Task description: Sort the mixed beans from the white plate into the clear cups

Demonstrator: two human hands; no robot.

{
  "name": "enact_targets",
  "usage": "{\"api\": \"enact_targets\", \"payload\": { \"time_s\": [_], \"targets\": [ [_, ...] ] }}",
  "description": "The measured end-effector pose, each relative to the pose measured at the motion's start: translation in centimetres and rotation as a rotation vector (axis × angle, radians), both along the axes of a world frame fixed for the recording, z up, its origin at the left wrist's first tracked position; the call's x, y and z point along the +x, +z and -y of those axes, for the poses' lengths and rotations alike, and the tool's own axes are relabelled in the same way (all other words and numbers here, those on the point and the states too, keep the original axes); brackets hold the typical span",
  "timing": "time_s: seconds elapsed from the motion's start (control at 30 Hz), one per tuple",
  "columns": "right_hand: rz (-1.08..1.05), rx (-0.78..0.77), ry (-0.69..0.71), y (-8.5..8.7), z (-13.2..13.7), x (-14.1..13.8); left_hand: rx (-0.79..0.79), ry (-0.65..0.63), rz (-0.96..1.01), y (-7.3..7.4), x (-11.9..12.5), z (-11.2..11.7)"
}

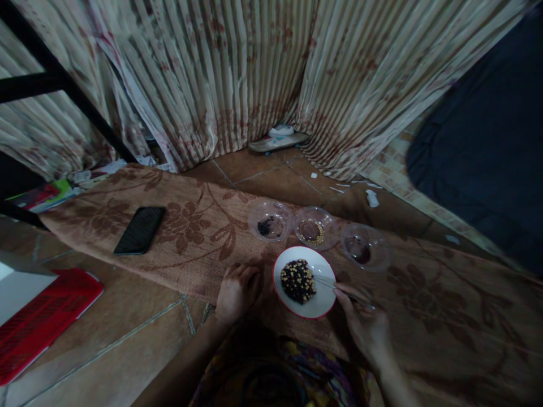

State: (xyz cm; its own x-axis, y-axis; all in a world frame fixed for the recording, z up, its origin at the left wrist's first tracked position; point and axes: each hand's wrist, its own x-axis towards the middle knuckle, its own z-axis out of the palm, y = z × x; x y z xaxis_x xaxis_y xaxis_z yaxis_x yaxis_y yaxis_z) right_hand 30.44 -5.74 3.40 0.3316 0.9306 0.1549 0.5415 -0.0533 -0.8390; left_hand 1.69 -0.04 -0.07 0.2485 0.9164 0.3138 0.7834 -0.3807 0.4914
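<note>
A white bowl with a red rim (326, 304) stands on the patterned cloth, with mixed dark and yellow beans (298, 281) heaped in its left part. My right hand (365, 322) pinches slim metal tweezers (350, 295), whose tips reach into the bowl beside the beans. Left of the bowl, my left hand (237, 289) rests on the cloth with fingers curled in and nothing visible in them. Behind the bowl are three clear plastic dishes: one with black beans (265, 226), one with yellow beans (316, 234), and one with dark reddish beans (362, 253).
A black phone (139, 230) lies on the cloth-covered bench (203, 226) to the left. Beyond its far edge, a skateboard (278, 142) and white scraps (372, 198) lie on the tiled floor by striped curtains (237, 73). A red box (46, 316) is at lower left.
</note>
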Motion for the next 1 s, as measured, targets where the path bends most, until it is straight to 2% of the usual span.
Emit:
{"api": "enact_targets", "payload": {
  "time_s": [0.23,0.37,0.47,0.53,0.7,0.87,1.0],
  "targets": [
    [-0.013,0.008,-0.021,-0.1,0.2,0.9,-0.007,0.001,0.000,0.2,0.0,0.0],
    [0.021,0.134,-0.137,1.4,-0.4,2.3,-0.004,-0.005,0.005,0.1,0.0,0.0],
    [0.111,0.251,-0.258,3.0,-1.7,4.6,0.009,-0.003,0.005,0.1,-0.1,-0.1],
    [0.143,0.267,-0.329,3.4,-2.6,6.4,0.019,-0.003,0.006,0.1,-0.1,-0.2],
    [0.143,0.182,-0.451,2.3,-3.4,9.4,0.048,-0.021,0.013,0.0,-0.2,-0.4],
    [0.064,0.275,-0.419,1.9,-1.9,7.6,0.027,-0.004,0.004,0.3,-0.1,-0.3],
    [0.025,0.185,-0.258,2.8,-0.3,4.7,0.008,0.004,0.002,0.5,0.0,-0.1]
  ]
}}
